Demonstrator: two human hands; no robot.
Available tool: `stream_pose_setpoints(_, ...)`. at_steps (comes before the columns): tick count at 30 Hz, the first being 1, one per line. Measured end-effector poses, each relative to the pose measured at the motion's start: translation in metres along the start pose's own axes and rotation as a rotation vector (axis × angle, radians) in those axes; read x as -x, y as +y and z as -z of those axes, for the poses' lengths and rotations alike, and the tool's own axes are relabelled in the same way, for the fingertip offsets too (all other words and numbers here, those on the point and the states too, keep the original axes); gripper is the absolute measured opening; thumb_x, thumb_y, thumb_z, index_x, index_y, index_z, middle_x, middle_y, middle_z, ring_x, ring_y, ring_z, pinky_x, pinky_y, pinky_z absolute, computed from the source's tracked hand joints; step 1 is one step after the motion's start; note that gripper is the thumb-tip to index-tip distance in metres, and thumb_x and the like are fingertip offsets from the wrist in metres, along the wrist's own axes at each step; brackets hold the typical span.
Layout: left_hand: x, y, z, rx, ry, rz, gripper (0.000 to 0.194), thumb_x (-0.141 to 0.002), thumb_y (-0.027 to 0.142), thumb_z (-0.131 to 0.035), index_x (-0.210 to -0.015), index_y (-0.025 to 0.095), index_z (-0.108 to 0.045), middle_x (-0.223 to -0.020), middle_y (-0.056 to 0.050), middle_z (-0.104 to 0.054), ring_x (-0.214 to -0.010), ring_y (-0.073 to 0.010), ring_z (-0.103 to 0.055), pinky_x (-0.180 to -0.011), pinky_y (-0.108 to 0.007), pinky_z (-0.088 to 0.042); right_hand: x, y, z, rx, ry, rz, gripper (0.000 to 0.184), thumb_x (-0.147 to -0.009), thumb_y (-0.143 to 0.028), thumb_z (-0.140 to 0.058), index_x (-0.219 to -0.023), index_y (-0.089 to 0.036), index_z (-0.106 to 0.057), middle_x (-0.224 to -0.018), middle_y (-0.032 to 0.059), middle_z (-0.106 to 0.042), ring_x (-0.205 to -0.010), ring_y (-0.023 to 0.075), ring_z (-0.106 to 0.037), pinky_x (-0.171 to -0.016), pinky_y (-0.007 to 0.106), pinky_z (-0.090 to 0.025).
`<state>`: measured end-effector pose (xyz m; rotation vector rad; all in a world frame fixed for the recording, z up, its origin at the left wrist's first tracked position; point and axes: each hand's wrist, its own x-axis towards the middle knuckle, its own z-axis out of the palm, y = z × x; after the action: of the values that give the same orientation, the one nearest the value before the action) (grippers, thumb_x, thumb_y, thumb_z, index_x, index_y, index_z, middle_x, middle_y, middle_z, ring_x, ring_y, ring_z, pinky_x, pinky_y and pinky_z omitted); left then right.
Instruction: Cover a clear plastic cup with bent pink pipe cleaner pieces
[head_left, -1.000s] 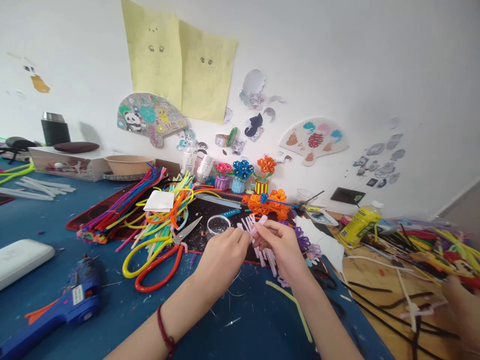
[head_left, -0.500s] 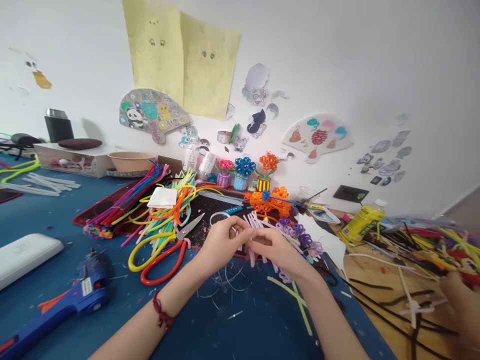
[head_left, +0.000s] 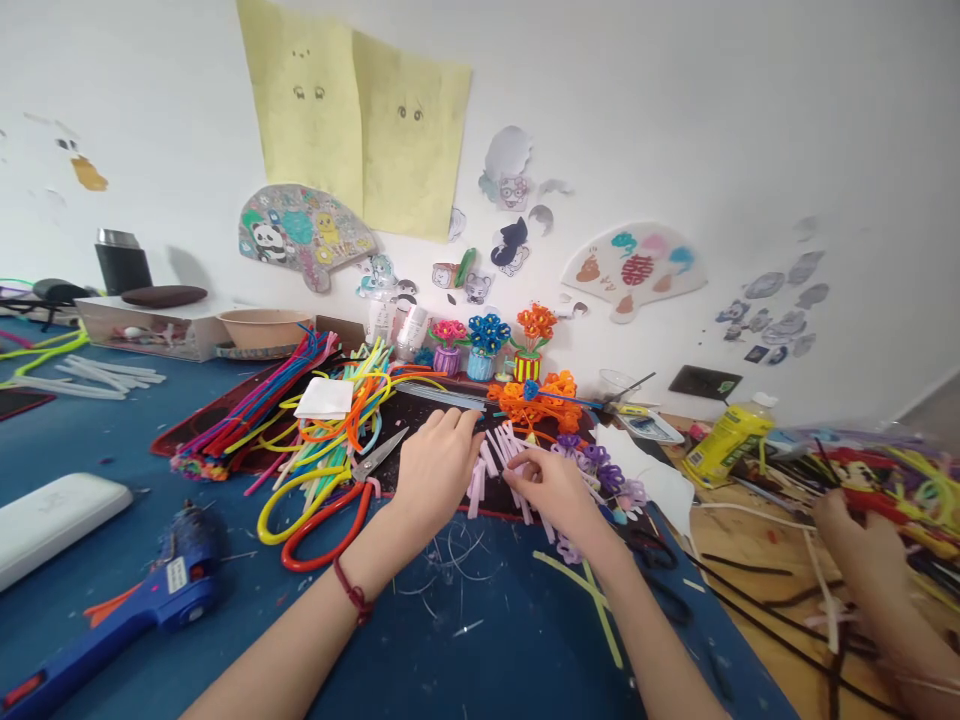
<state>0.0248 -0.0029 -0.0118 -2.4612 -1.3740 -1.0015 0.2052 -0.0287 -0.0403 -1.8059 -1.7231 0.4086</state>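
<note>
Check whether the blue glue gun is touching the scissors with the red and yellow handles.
Apart: the head view shows a strip of blue tabletop between the glue gun and the scissors.

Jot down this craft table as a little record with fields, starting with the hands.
left hand: over the dark mat, fingertips hidden
right hand: fingers bent, at the lilac strips
scissors: red and yellow handles
glue gun: blue, lying on the blue table
potted flowers: pink, blue, orange
other person's hand: far right
</note>
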Motion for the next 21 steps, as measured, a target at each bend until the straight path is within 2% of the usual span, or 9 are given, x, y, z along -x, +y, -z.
stream_pose_setpoints(2, 0.003, 0.0, 0.001, -0.099, 0.029, -0.044, 0.023, -0.094, 0.022, -0.042, -0.103, 0.016, -0.063, -0.088, -0.006, -0.067, -0.087, -0.0209, -0.058, -0.066, -0.028, -0.04, 0.002, -0.002, -0.007, 0.124, 0.029, -0.028, 0.01, -0.072, -0.026, -0.068, -0.08, -0.019, -0.067, -0.064, 0.0025, -0.064, -0.063, 0.0196, -0.06, -0.055, 0.027, -0.034)
stream_pose_setpoints(5, 0.007, -0.003, 0.003, -0.12, 0.044, -0.027, 0.023, -0.094, 0.021, -0.041, -0.094, 0.017, -0.063, -0.084, -0.005, -0.067, -0.082, -0.0185, -0.058, -0.064, -0.026, -0.039, 0.006, -0.004, -0.014, 0.236, 0.047, -0.059, 0.006, -0.072, -0.024, -0.068, -0.074, -0.02, -0.065, -0.069, 0.0045, -0.065, -0.067, 0.0214, -0.061, -0.054, 0.027, -0.03)
stream_pose_setpoints(10, 0.011, -0.007, 0.005, -0.092, 0.015, -0.016, 0.022, -0.093, 0.02, -0.041, -0.091, 0.017, -0.063, -0.082, -0.005, -0.067, -0.082, -0.0191, -0.06, -0.064, -0.027, -0.038, 0.006, -0.004, -0.013, 0.262, 0.08, -0.092, 0.01, -0.07, -0.014, -0.061, -0.062, -0.02, -0.062, -0.064, 0.0051, -0.064, -0.061, 0.0207, -0.06, -0.052, 0.027, -0.029)
stream_pose_setpoints(14, 0.013, 0.0, 0.006, 0.026, -0.056, 0.014, 0.023, -0.092, 0.02, -0.042, -0.09, 0.018, -0.065, -0.086, -0.005, -0.069, -0.079, -0.0187, -0.062, -0.062, -0.027, -0.037, 0.002, -0.006, -0.005, 0.199, 0.157, -0.088, 0.01, -0.075, -0.018, -0.055, -0.067, -0.02, -0.061, -0.063, 0.0036, -0.063, -0.06, 0.0201, -0.06, -0.053, 0.027, -0.034)
stream_pose_setpoints(16, 0.013, 0.003, 0.006, 0.175, -0.13, 0.08, 0.022, -0.091, 0.023, -0.044, -0.091, 0.019, -0.066, -0.082, -0.004, -0.07, -0.072, -0.0173, -0.062, -0.058, -0.026, -0.036, 0.001, -0.009, -0.001, 0.099, 0.183, -0.035, 0.01, -0.08, -0.023, -0.052, -0.072, -0.02, -0.059, -0.065, 0.002, -0.063, -0.061, 0.0183, -0.06, -0.056, 0.027, -0.039)
stream_pose_setpoints(18, 0.013, 0.004, 0.004, 0.403, -0.193, 0.175, 0.022, -0.089, 0.03, -0.048, -0.093, 0.018, -0.066, -0.073, -0.003, -0.067, -0.063, -0.0159, -0.059, -0.055, -0.024, -0.035, 0.003, -0.014, 0.002, -0.16, 0.15, 0.059, 0.011, -0.083, -0.029, -0.053, -0.076, -0.021, -0.055, -0.067, 0.0008, -0.063, -0.062, 0.0173, -0.061, -0.059, 0.027, -0.044)
stream_pose_setpoints(21, 0.011, 0.002, 0.002, 0.823, -0.187, 0.308, 0.031, -0.085, 0.039, -0.054, -0.1, 0.014, -0.064, -0.066, -0.001, -0.063, -0.057, -0.0138, -0.055, -0.051, -0.023, -0.036, 0.009, -0.022, 0.002, -0.597, -0.057, 0.166, 0.021, -0.083, -0.041, -0.059, -0.08, -0.021, -0.053, -0.064, -0.0004, -0.063, -0.058, 0.0171, -0.062, -0.059, 0.029, -0.049)
